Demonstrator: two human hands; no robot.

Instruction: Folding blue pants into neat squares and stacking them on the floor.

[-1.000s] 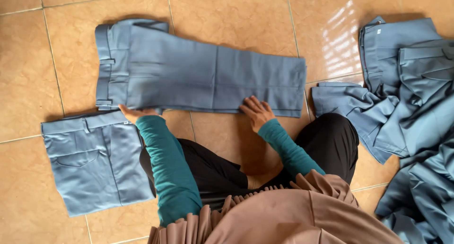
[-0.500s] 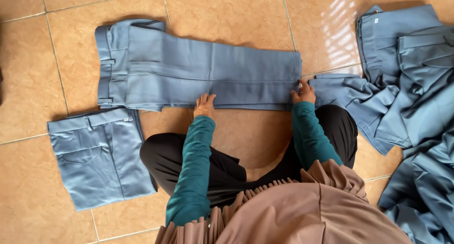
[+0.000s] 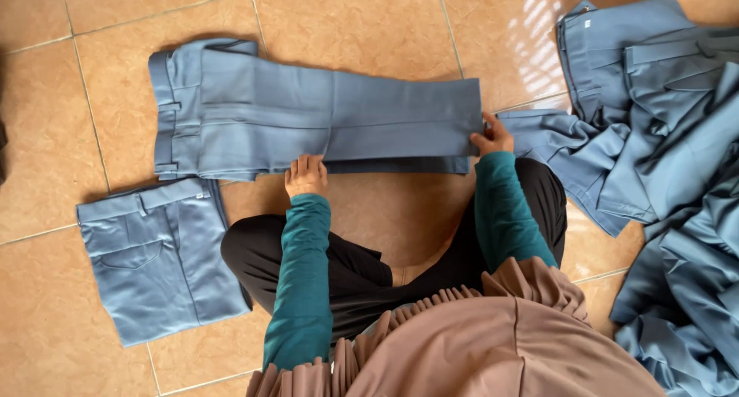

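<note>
A pair of blue-grey trousers (image 3: 308,116) lies flat on the tiled floor in front of me, waistband to the left, legs folded one over the other. My left hand (image 3: 305,175) rests at the near edge of the trousers around mid-length, fingers touching the cloth. At the hem end, my right hand (image 3: 492,138) pinches the near corner of the trouser legs. Both arms wear teal sleeves.
A folded pair of the same blue-grey trousers (image 3: 158,255) lies at the left near my knee. A heap of unfolded blue-grey garments (image 3: 662,135) covers the floor at the right. My black-clad legs and a brown pleated cloth fill the lower middle.
My left hand slid right along the near edge from the waistband to mid-length. My right hand moved right from mid-length to the hem end and took hold of it.
</note>
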